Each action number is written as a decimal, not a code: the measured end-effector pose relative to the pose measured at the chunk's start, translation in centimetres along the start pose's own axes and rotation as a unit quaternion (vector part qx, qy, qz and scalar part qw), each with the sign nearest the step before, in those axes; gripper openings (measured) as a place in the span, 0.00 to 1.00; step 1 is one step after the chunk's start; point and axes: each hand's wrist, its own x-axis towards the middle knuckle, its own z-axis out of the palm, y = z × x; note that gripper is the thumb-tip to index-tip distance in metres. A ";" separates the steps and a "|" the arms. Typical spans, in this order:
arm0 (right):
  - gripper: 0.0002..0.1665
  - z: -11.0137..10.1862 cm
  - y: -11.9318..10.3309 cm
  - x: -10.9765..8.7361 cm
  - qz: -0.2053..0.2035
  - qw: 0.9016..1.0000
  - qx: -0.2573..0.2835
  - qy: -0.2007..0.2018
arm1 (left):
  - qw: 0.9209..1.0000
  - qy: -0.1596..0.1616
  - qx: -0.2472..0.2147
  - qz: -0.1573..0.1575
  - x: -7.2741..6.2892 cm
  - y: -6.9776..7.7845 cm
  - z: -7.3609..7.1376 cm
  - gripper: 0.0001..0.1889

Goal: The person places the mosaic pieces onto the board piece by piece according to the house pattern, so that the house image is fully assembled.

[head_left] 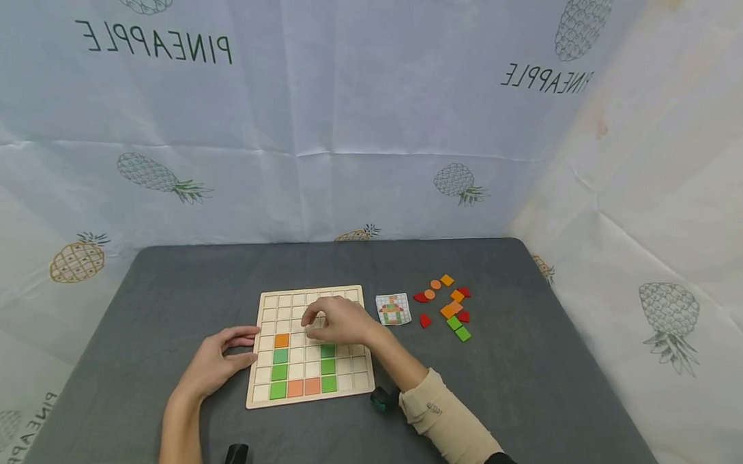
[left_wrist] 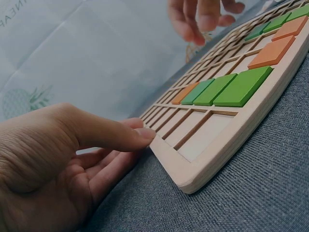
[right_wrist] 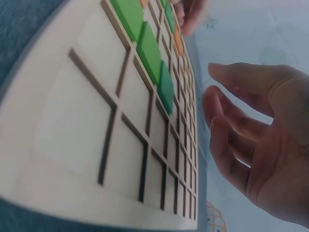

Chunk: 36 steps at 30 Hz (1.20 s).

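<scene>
A wooden grid board [head_left: 296, 371] lies on the table with several square tiles set in its cells. A left column runs from an orange tile [head_left: 281, 340] down through green tiles [head_left: 279, 372]. Two salmon tiles [head_left: 304, 386] sit in the bottom row, beside a right column of green tiles [head_left: 328, 367]. My left hand [head_left: 218, 359] touches the board's left edge with thumb and fingertips, thumb at the rim in the left wrist view. Over the board's middle, my right hand [head_left: 340, 320] hovers with loosely bent fingers. No piece shows between its thumb and fingers [right_wrist: 219, 145].
Right of the board lies a small picture card [head_left: 393, 310] with a coloured grid pattern. Beyond it are scattered loose pieces: red ones [head_left: 426, 320], orange squares [head_left: 447, 280], orange discs [head_left: 435, 284] and green squares [head_left: 463, 334]. Printed curtains [head_left: 318, 111] hang behind the table.
</scene>
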 end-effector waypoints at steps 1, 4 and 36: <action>0.08 -0.3 0.1 -0.2 -0.001 1.000 0.003 0.003 | 1.000 0.000 0.001 0.000 0.0 0.0 0.0 0.31; 0.10 -1.1 0.5 -1.0 -0.004 1.000 0.018 0.013 | 1.000 0.001 0.004 -0.002 -0.1 0.2 0.0 0.30; 0.18 -9.3 8.1 -9.0 0.077 0.982 0.096 0.140 | 1.000 0.004 -0.002 -0.002 -0.1 0.0 0.2 0.30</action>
